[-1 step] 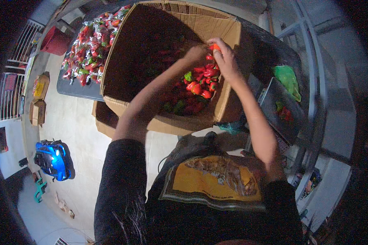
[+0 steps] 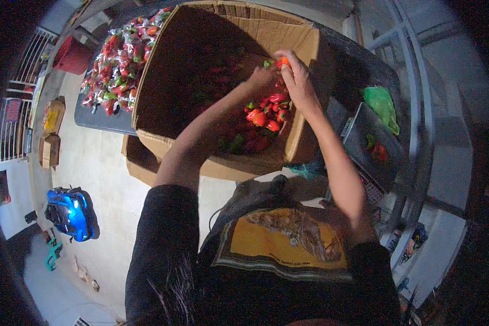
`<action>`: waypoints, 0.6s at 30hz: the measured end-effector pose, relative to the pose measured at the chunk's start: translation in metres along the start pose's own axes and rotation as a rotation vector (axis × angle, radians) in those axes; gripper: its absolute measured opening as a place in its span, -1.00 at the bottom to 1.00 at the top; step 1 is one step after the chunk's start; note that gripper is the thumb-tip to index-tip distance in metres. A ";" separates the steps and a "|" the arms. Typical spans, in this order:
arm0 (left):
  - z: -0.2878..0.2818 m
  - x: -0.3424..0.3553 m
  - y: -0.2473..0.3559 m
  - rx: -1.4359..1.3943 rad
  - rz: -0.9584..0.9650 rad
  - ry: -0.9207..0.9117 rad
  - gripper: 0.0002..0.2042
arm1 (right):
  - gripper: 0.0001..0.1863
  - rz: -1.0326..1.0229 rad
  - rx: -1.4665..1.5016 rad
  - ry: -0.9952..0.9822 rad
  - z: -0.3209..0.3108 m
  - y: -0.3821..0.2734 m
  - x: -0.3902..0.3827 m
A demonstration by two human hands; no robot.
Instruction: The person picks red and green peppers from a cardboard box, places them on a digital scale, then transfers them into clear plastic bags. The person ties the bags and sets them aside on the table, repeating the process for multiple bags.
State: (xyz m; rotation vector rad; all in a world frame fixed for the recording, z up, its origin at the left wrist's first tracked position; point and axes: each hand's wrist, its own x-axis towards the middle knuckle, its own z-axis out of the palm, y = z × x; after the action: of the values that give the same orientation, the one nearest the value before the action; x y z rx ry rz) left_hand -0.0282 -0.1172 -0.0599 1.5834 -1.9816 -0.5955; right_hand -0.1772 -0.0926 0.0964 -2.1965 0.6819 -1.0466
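Observation:
My right hand [image 2: 299, 81] is closed on an orange-red pepper [image 2: 284, 62] at the upper right inside a large open cardboard box [image 2: 297, 35]. Just left of it, my left hand [image 2: 261, 77] reaches toward that pepper and a small green piece [image 2: 268, 63]; its fingers are blurred and partly hidden, so what they hold is unclear. Below both hands, red peppers [image 2: 258, 118] with a few green ones lie piled in the box, much of the pile in shadow.
Bagged peppers [image 2: 117, 70] cover the dark table [image 2: 100, 122] at left. A red bin [image 2: 70, 57], a small cardboard box [image 2: 50, 152] and a blue ride-on toy [image 2: 73, 214] stand beyond. A green bag [image 2: 379, 108] and metal railing [image 2: 415, 108] are at right.
My left hand has shifted slightly downward, and a small green piece now shows above its fingers. My right hand is in almost the same place on the orange-red pepper.

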 end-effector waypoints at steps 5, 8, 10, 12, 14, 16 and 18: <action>-0.016 -0.038 0.047 0.615 0.139 -0.477 -0.52 | -0.70 0.107 -0.012 0.212 -0.014 0.011 -0.008; -0.066 -0.062 0.032 0.389 -0.048 -0.580 -0.57 | -0.72 0.079 -0.021 0.188 -0.014 0.010 -0.007; -0.104 -0.074 0.039 0.083 -0.209 -0.495 -0.61 | -0.74 0.149 0.004 0.157 -0.015 0.005 -0.005; -0.134 -0.087 0.052 -0.322 -0.380 -0.364 -0.64 | -0.75 0.155 -0.030 0.082 -0.013 0.004 -0.005; -0.154 -0.096 0.070 -0.736 -0.504 -0.216 -0.68 | -0.76 0.155 -0.055 -0.005 -0.012 0.000 0.000; -0.166 -0.105 0.090 -1.071 -0.571 -0.058 -0.71 | -0.78 0.161 -0.069 -0.104 -0.012 -0.010 -0.003; -0.169 -0.110 0.105 -1.183 -0.536 0.066 -0.74 | -0.78 0.115 -0.284 -0.229 -0.020 -0.021 0.002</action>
State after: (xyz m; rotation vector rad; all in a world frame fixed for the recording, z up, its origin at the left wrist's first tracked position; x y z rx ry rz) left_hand 0.0222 0.0108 0.1218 1.2338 -0.7444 -1.5164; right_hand -0.1882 -0.0858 0.1219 -2.4360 0.8834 -0.6591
